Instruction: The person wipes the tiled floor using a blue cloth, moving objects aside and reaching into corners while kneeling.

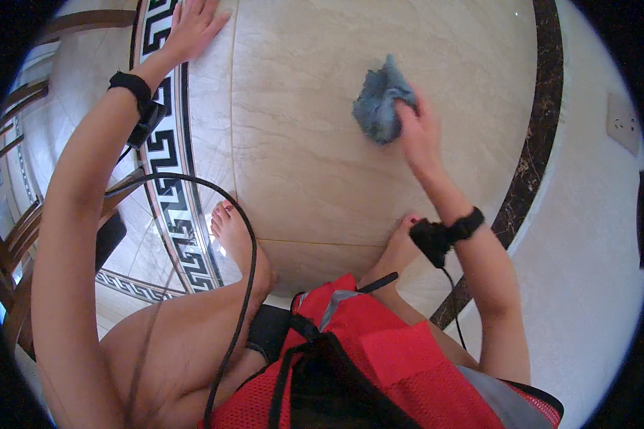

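A crumpled blue-grey cloth point(378, 104) is gripped in my right hand point(421, 131), against the beige floor tiles point(300, 134). The hand looks slightly blurred. At the upper left, my left hand point(196, 29) rests palm down with fingers spread, holding nothing. It lies at the edge of the black-and-white key-pattern border point(163, 150), partly on the beige tile. Each wrist wears a black strap with a small black device. My bare feet are on the floor below, between the two arms.
A dark stone strip point(534, 134) runs along the white wall point(585, 225) at the right, where a power socket point(622, 123) is mounted. Dark wooden chair parts point(19, 236) stand at the left. A black cable point(253, 257) loops over my leg and past my foot.
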Available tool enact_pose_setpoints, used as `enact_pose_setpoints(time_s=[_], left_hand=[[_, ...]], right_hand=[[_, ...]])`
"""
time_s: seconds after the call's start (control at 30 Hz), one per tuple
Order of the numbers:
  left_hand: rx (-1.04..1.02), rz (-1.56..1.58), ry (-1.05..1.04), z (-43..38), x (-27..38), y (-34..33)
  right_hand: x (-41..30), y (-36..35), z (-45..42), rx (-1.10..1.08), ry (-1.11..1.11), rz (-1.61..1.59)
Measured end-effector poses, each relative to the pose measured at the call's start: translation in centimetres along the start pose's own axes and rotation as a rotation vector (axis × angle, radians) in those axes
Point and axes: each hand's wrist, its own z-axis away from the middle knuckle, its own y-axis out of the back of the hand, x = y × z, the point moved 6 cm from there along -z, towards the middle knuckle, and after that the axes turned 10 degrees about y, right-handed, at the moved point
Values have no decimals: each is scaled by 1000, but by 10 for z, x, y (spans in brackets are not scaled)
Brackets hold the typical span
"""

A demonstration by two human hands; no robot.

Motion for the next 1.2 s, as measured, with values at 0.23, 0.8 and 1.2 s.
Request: enact_pose_setpoints(time_s=[0.23,0.8,1.2], left_hand=[[37,32,-37,-7,-7,1],[-1163,1363,-250,166,265,71],[-569,1242,64,191,201,41]], right_hand=[[-23,65,12,27,-508,-587],[-96,89,50,-221,-716,-990],[-50,92,83,-162,-470,-498]])
